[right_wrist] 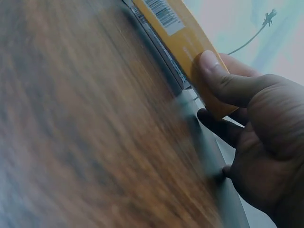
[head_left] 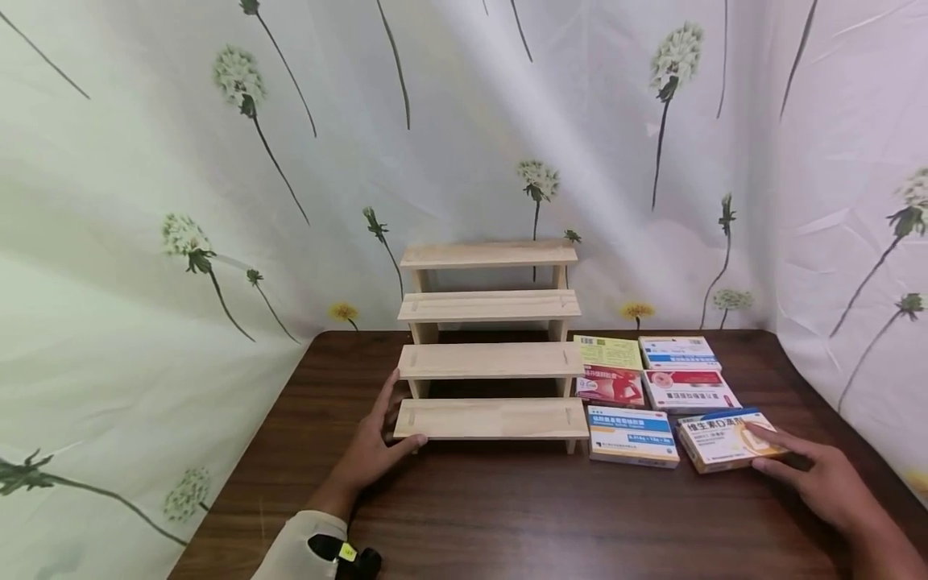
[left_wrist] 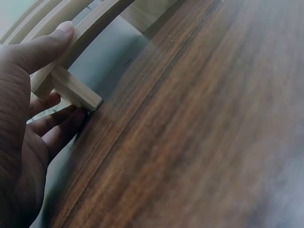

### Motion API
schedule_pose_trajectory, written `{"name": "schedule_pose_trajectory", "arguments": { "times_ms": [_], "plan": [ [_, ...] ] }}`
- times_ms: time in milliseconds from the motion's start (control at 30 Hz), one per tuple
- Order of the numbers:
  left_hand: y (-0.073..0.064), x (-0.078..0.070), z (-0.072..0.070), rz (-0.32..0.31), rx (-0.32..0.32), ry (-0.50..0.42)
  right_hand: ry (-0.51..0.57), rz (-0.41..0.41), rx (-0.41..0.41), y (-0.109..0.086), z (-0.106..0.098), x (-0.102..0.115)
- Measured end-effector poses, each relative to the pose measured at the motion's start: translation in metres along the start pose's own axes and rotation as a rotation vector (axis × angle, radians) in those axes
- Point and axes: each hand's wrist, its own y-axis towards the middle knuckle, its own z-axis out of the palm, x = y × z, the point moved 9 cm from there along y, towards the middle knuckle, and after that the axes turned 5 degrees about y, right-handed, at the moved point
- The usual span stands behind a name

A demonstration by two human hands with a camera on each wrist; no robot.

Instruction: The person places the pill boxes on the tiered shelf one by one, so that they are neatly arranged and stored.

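A four-tier wooden step rack (head_left: 489,361) stands in the middle of the table. My left hand (head_left: 371,453) grips its lower left end; the left wrist view shows the thumb (left_wrist: 54,45) on the lowest board and the fingers behind the leg (left_wrist: 78,90). At the right, my right hand (head_left: 830,479) pinches the right end of a white, blue and orange medicine box (head_left: 714,441). Seen from the right wrist, the thumb presses the box's orange side (right_wrist: 178,40), which bears a barcode. That box is slightly tilted and seems raised off the table.
Beside the rack lie a blue-and-white medicine box (head_left: 631,437), a red one (head_left: 609,385), a yellow-green one (head_left: 609,352), a red-and-white one (head_left: 692,391) and another blue-and-white one (head_left: 677,353). Dandelion-patterned cloth (head_left: 464,161) hangs behind the brown wooden table (head_left: 507,515).
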Motion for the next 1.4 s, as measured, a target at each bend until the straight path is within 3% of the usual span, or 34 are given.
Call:
{"name": "schedule_pose_trajectory", "arguments": {
  "times_ms": [200, 400, 533, 833, 1233, 1400],
  "plan": [
    [0.006, -0.002, -0.003, -0.012, 0.01, 0.011, 0.048, 0.071, -0.021, 0.004, -0.006, -0.002],
    [0.007, 0.0, -0.003, -0.031, 0.028, -0.01, 0.016, -0.012, -0.057, 0.008, -0.018, 0.006],
    [0.005, 0.003, -0.003, -0.048, 0.028, -0.037, 0.061, -0.052, -0.042, 0.012, -0.021, 0.013],
    [0.004, 0.002, 0.002, -0.014, 0.037, -0.023, 0.109, -0.043, 0.046, 0.024, -0.03, 0.03],
    [0.0, 0.005, 0.003, -0.062, 0.035, -0.062, 0.141, -0.117, 0.084, 0.048, -0.038, 0.078],
    [0.0, 0.003, 0.003, -0.048, 0.035, -0.061, 0.113, -0.149, 0.084, 0.061, -0.041, 0.099]
  ]
}}
